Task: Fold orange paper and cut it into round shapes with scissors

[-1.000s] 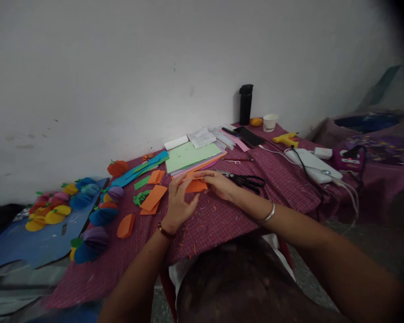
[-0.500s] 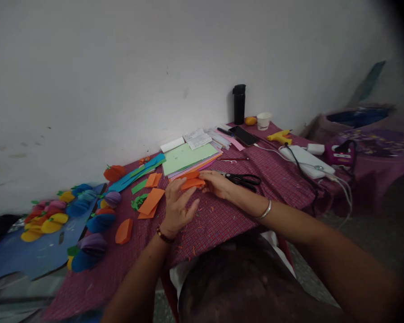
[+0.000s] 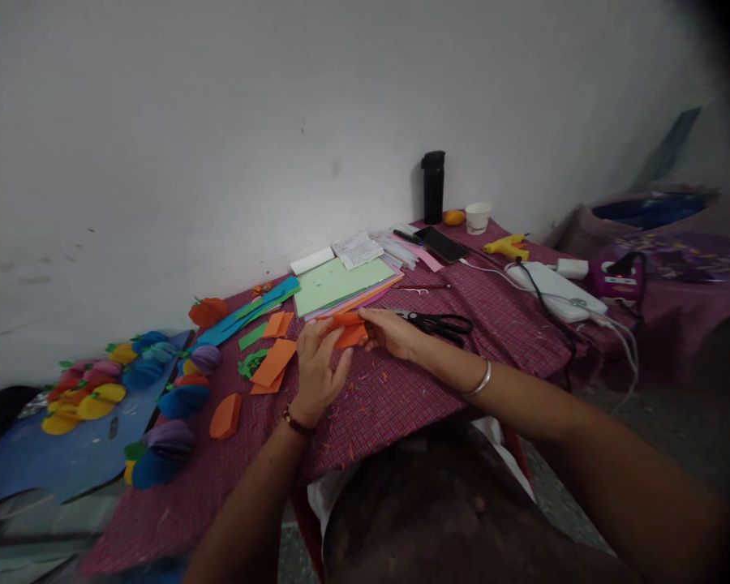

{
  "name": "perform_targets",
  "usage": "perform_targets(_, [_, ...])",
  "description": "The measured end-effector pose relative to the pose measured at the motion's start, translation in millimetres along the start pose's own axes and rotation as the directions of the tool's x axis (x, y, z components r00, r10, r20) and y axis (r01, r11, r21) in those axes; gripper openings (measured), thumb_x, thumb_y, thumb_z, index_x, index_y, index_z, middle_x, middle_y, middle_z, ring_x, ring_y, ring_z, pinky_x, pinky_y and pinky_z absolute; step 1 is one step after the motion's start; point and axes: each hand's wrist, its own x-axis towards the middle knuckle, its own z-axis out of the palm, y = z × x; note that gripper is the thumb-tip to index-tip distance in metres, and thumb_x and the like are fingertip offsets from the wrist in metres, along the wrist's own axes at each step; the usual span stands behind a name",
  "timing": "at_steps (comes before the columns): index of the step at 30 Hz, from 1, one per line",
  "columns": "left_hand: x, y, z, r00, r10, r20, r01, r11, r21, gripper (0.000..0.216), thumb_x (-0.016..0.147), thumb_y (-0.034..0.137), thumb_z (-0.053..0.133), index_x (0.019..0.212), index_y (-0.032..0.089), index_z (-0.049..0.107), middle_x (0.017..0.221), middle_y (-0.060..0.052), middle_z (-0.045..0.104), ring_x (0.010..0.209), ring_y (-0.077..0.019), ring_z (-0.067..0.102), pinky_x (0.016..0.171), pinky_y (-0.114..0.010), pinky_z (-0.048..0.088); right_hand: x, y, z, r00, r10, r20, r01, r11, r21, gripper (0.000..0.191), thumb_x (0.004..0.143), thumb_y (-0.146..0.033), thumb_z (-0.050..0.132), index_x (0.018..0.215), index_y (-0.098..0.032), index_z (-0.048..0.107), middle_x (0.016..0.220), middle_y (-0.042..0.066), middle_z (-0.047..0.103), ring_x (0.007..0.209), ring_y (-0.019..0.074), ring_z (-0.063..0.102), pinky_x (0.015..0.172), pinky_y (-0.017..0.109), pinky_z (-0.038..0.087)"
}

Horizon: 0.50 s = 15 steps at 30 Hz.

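Observation:
Between my hands, over the front of the table, is a piece of folded orange paper [image 3: 351,332]. My left hand [image 3: 319,369] has its fingers closed on the paper's left end. With its fingertips, my right hand [image 3: 392,332] grips the right end. Black-handled scissors [image 3: 441,324] lie just beyond my right wrist. Left of my left hand are loose orange paper pieces [image 3: 273,365], a green paper bit [image 3: 253,365] and a rounded orange piece [image 3: 225,417]. Behind the hands rests a stack of coloured sheets [image 3: 334,288].
Finished paper pumpkins [image 3: 100,400] in several colours crowd the left side, some on a blue board [image 3: 54,466]. Farther right are a black bottle [image 3: 433,186], a paper cup [image 3: 478,217], a phone [image 3: 441,243], a yellow glue gun [image 3: 508,246] and a white power bank [image 3: 553,290] with cables.
My left fingers have come in from spread to closed around the orange paper, and the paper now lies flatter between the hands. My right hand stays nearly in place.

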Motion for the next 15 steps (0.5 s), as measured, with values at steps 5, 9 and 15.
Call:
perform_targets(5, [1.2, -1.8, 1.1, 0.998, -0.058, -0.007, 0.058, 0.998, 0.03, 0.037, 0.088, 0.024, 0.054, 0.124, 0.018, 0.054, 0.127, -0.013, 0.054, 0.123, -0.0269, 0.047, 0.107, -0.05, 0.035, -5.4, -2.5, 2.2, 0.998, -0.02, 0.054, 0.025, 0.996, -0.088, 0.037, 0.072, -0.048, 0.074, 0.087, -0.016, 0.064, 0.066, 0.001, 0.066, 0.056, 0.0105, 0.062, 0.049, 0.018, 0.048])
perform_targets(9, [1.9, -2.2, 2.5, 0.998, -0.063, -0.014, 0.064, 0.997, 0.041, 0.04, 0.086, 0.02, 0.055, 0.126, 0.017, 0.054, 0.127, -0.014, 0.056, 0.122, -0.0266, 0.047, 0.106, -0.049, 0.036, -6.1, -0.8, 3.2, 0.998, -0.01, 0.06, 0.017, 0.991, -0.13, 0.042, 0.065, -0.047, 0.079, 0.088, -0.015, 0.064, 0.068, 0.001, 0.068, 0.057, 0.01, 0.062, 0.053, 0.019, 0.049])
perform_targets(15, [0.3, -1.4, 1.7, 0.999, -0.037, 0.021, 0.035, 0.996, 0.085, 0.026, 0.074, 0.005, 0.051, 0.088, 0.02, 0.067, 0.131, -0.011, 0.054, 0.125, -0.0287, 0.046, 0.105, -0.051, 0.036, 1.2, 3.7, 0.9, 0.993, -0.075, -0.09, 0.065, 0.992, -0.108, 0.029, 0.06, -0.031, 0.081, 0.08, -0.017, 0.064, 0.067, -0.003, 0.063, 0.052, 0.0075, 0.053, 0.048, 0.019, 0.041])
